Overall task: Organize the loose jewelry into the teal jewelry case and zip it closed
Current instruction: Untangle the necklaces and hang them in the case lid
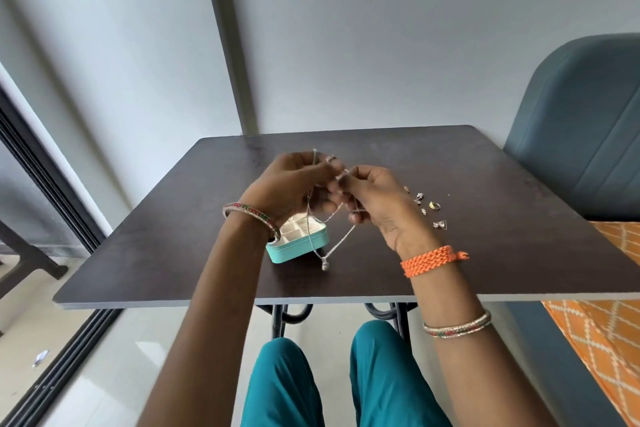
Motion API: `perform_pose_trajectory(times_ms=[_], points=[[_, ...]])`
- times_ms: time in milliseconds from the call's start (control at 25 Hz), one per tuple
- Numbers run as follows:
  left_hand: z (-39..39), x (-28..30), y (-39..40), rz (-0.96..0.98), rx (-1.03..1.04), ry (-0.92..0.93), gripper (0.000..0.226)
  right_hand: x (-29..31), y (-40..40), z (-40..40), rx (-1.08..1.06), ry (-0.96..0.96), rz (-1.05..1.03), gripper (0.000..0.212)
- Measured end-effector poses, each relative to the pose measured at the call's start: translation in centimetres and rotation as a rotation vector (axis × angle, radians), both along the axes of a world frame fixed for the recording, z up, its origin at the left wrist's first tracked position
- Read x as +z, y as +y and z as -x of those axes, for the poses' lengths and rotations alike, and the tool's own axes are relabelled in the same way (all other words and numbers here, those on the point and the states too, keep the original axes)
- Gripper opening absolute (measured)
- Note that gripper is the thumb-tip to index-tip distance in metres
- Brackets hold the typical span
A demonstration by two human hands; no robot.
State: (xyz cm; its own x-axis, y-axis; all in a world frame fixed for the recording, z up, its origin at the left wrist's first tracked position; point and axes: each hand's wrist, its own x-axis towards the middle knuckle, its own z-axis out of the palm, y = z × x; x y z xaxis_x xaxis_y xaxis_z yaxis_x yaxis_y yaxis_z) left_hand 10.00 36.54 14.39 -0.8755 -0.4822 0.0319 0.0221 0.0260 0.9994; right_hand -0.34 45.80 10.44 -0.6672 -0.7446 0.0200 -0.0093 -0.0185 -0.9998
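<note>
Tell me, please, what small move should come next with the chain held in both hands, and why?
Probably gather the silver chain into a small bundle and lower it into the open teal case. Both the left hand and right hand pinch it above the table, its pendant end dangling beside the case, whose compartments look open.

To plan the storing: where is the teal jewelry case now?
The teal jewelry case lies open on the dark table, left of centre, beneath the left hand.

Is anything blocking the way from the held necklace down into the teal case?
Nothing visible does. The teal case lies open on the table, and the necklace, held by the left hand and right hand, dangles just above it. The left wrist covers part of the tray.
</note>
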Motion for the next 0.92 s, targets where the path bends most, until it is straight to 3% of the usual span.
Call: perform_pose_trajectory(times_ms=[80, 160, 240, 320, 400, 480, 560, 600, 680, 760, 840, 920], points=[[-0.1, 0.7, -1.3, -0.015, 0.138, 0.097, 0.011, -0.6, -0.3, 0.6, -0.174, 0.105, -0.058, 0.023], [-0.4, 1.0, -2.3, -0.001, 0.125, 0.067, 0.014, -0.7, -0.4, 1.1, -0.311, 0.265, -0.102, 0.019], [-0.4, 0.6, -2.4, 0.309, 0.003, -0.208, 0.016, -0.6, -0.6, 1.6, -0.448, 0.447, -0.167, 0.008], [-0.2, -0.4, -1.9, 0.587, -0.159, -0.429, 0.019, -0.1, -0.7, 2.3, -0.494, 0.482, -0.156, 0.009], [0.0, -1.2, -2.1, 0.515, -0.139, -0.317, 0.017, 0.2, -0.7, 3.0, -0.500, 0.422, -0.079, 0.011], [0.2, -1.7, -2.6, 0.434, 0.059, -0.091, 0.015, 0.3, -0.4, 3.4, -0.505, 0.331, -0.025, 0.016], [0.4, -2.0, -2.3, 0.569, 0.308, 0.045, 0.017, 0.2, -0.2, 3.2, -0.427, 0.070, 0.074, 0.015], [0.7, -1.9, -2.1, 0.505, 0.405, 0.124, 0.019, 0.1, -0.2, 2.9, -0.362, -0.067, 0.111, 0.013], [1.1, -0.6, -1.9, -0.053, 0.408, 0.313, 0.024, -0.5, -0.2, 2.2, -0.267, -0.121, 0.046, 0.010], [1.3, 0.4, -2.5, -0.582, 0.246, 0.487, 0.026, -1.0, -0.2, 1.5, -0.187, -0.102, -0.027, 0.008], [1.3, 0.1, -2.9, -0.795, 0.165, 0.612, 0.030, -0.9, -0.1, 1.2, -0.067, -0.206, 0.039, 0.008], [1.2, -1.2, -2.8, -0.820, 0.169, 0.602, 0.030, -0.5, 0.3, 1.6, 0.065, -0.369, 0.180, 0.006]])
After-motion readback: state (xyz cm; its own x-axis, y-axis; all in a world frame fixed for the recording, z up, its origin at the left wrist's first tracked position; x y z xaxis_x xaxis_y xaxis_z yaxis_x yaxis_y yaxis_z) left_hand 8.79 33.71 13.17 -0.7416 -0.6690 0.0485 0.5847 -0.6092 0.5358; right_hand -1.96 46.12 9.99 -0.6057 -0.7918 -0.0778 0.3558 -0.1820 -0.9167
